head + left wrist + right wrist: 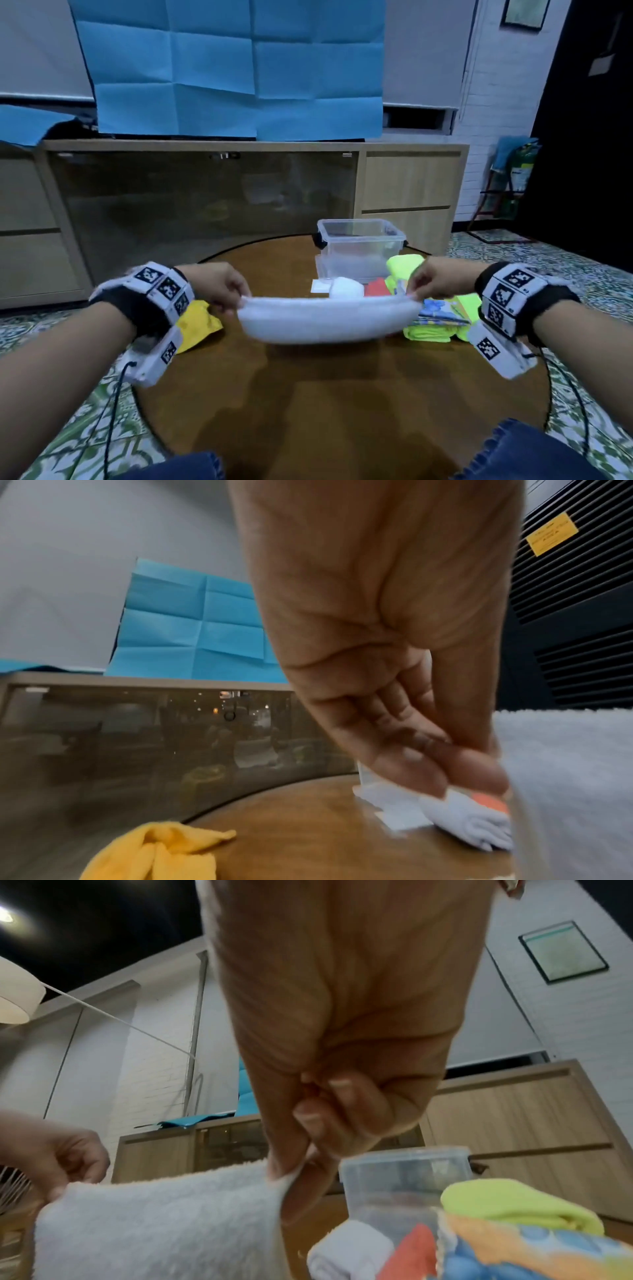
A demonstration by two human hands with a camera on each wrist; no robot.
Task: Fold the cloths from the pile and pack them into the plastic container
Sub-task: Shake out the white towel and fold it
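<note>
Head view, lower centre: your left hand (222, 287) and right hand (433, 282) each pinch a top corner of the white cloth (325, 318) above the desk (342, 394). Beyond, at right, lies the cloth pile (442, 308); farther back stands the plastic container (359, 246), open.

We sit in a home living room: a low round wooden table (342, 394) on patterned floor tiles (565, 274), a long wooden sideboard (411, 181) with glass doors, a framed picture (563, 951).

Cloth pile (442, 305) crowds the container's (359, 246) front; table's (325, 394) near side open.
</note>
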